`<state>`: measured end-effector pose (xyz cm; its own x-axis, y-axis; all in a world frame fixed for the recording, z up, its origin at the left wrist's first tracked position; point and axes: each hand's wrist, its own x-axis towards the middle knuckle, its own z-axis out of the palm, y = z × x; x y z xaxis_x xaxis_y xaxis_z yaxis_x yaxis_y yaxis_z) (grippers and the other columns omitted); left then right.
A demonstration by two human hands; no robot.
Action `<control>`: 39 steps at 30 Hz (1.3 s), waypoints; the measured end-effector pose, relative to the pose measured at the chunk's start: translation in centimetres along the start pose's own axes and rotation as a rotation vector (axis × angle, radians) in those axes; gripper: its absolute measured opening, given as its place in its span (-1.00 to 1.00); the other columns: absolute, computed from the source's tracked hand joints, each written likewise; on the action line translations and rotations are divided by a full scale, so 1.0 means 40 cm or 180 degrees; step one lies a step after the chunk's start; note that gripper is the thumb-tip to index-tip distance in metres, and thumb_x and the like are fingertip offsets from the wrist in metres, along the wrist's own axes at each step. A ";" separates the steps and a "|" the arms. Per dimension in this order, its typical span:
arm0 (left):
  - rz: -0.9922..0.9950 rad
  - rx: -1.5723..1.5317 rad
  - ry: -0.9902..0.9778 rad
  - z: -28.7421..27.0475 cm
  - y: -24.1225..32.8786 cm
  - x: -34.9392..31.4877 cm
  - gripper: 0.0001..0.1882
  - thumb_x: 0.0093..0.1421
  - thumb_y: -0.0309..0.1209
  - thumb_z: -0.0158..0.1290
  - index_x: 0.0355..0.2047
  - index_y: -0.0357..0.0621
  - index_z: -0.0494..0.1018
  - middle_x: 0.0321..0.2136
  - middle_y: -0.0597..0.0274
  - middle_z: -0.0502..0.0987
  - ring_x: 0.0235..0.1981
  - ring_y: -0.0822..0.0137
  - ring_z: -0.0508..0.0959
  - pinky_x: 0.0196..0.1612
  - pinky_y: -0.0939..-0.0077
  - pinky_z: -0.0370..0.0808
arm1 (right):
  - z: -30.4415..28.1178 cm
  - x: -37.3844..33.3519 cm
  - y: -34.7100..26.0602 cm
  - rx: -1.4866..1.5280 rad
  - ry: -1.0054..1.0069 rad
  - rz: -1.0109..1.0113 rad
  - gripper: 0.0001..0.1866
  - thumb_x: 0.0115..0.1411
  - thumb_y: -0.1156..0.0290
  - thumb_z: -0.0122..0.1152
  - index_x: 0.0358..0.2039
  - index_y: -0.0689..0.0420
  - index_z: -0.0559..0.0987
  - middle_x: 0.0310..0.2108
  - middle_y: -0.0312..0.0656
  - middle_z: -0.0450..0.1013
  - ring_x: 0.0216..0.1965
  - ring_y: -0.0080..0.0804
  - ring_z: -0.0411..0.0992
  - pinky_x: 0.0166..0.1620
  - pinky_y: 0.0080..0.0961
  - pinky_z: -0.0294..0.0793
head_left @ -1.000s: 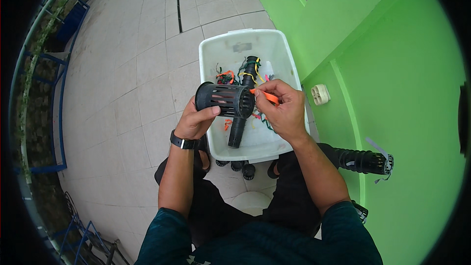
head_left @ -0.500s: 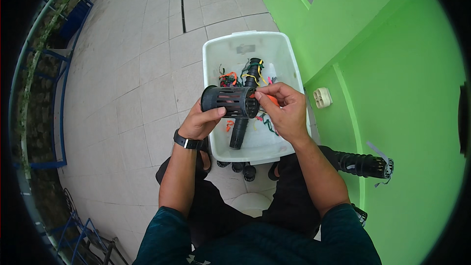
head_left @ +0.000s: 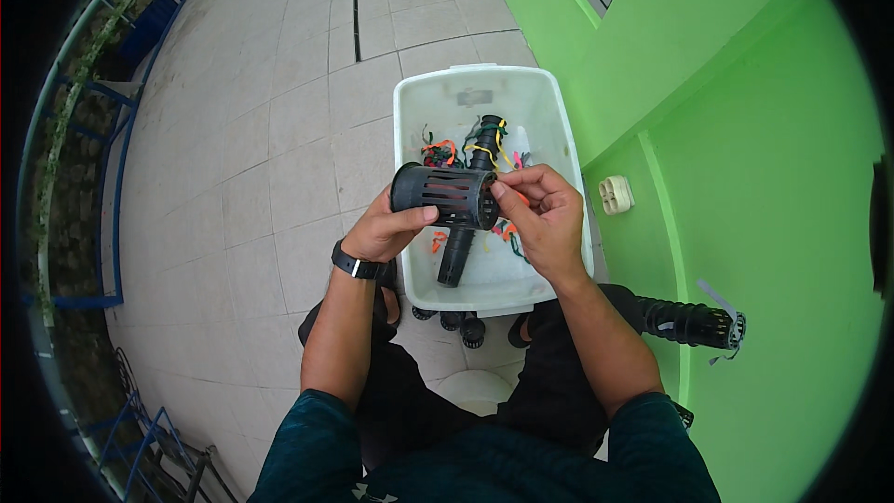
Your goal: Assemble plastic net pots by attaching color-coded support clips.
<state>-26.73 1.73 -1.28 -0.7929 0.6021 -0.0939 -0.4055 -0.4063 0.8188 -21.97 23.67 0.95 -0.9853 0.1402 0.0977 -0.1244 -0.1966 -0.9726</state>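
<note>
Orange piece gone; hands (head_left: 549,214) grip slotted black cylinder (head_left: 445,196).

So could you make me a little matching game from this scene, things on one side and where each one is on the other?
Things:
1. slotted black cylinder
2. white tub
3. wristband
4. ribbed black tube

Places:
A. on the left wrist
B. held in both hands
C. on the floor by the green wall, at the person's right
D. on the tiled floor in front of the person

Pairs: 1-B, 2-D, 3-A, 4-C
</note>
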 end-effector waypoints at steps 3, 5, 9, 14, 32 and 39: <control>-0.0074 0.0053 -0.0117 0.014 0.009 0.000 -0.43 0.11 -0.45 0.21 0.13 -0.26 0.33 0.01 0.08 0.54 0.04 0.20 0.52 0.18 0.16 0.37 | 0.007 -0.005 -0.004 -0.0210 0.0048 -0.0053 -0.86 0.17 0.62 0.29 -0.28 0.25 0.51 -0.37 -0.20 0.60 -0.32 -0.63 0.53 -0.21 -0.65 0.53; -0.0099 0.0053 -0.0103 0.010 0.004 -0.003 -0.43 0.10 -0.45 0.22 0.13 -0.26 0.33 0.01 0.08 0.54 0.04 0.20 0.52 0.18 0.15 0.38 | 0.011 -0.002 -0.008 -0.0193 0.0017 -0.0005 -0.84 0.15 0.64 0.28 -0.28 0.24 0.48 -0.35 -0.19 0.59 -0.30 -0.61 0.53 -0.19 -0.64 0.53; -0.0087 0.0015 -0.0165 -0.005 0.003 -0.002 -0.42 0.09 -0.44 0.21 0.13 -0.27 0.32 0.01 0.06 0.53 0.04 0.20 0.53 0.16 0.16 0.40 | 0.003 0.010 -0.008 0.0251 -0.0332 0.0206 -0.75 0.09 0.68 0.30 -0.28 0.20 0.42 -0.23 -0.15 0.54 -0.21 -0.57 0.51 -0.13 -0.63 0.51; -0.0190 -0.0361 -0.0322 -0.010 0.005 -0.005 -0.46 0.14 -0.44 0.20 0.12 -0.29 0.34 0.02 0.05 0.52 0.06 0.23 0.51 0.19 0.25 0.37 | -0.008 0.027 -0.011 0.0002 -0.0635 0.0118 -0.67 -0.02 0.62 0.40 -0.29 0.17 0.43 -0.10 -0.17 0.49 -0.13 -0.50 0.45 -0.04 -0.47 0.46; -0.0555 -0.0215 0.0025 -0.018 0.033 0.005 -0.54 0.22 -0.36 0.16 0.07 -0.32 0.36 -0.06 0.04 0.57 -0.05 0.25 0.59 0.09 0.27 0.49 | -0.037 0.019 -0.057 -0.1741 -0.1248 -0.1241 -0.88 0.08 0.46 0.37 -0.35 0.13 0.61 0.10 -0.07 0.42 0.14 -0.17 0.30 0.19 -0.23 0.26; -0.0534 -0.0086 0.0465 -0.009 0.010 0.034 -0.58 0.29 -0.29 0.07 0.06 -0.32 0.39 -0.08 0.04 0.58 -0.08 0.25 0.61 0.05 0.22 0.55 | -0.061 0.032 -0.027 0.1001 -0.0960 0.0344 -0.88 0.33 0.43 0.15 -0.24 0.21 0.57 -0.38 -0.28 0.53 -0.35 -0.66 0.43 -0.22 -0.67 0.42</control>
<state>-28.13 2.12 -1.29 -0.7699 0.5576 -0.3103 -0.5478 -0.3282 0.7695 -22.80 26.41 1.60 -0.9789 -0.1774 0.1014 -0.0023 -0.4865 -0.8737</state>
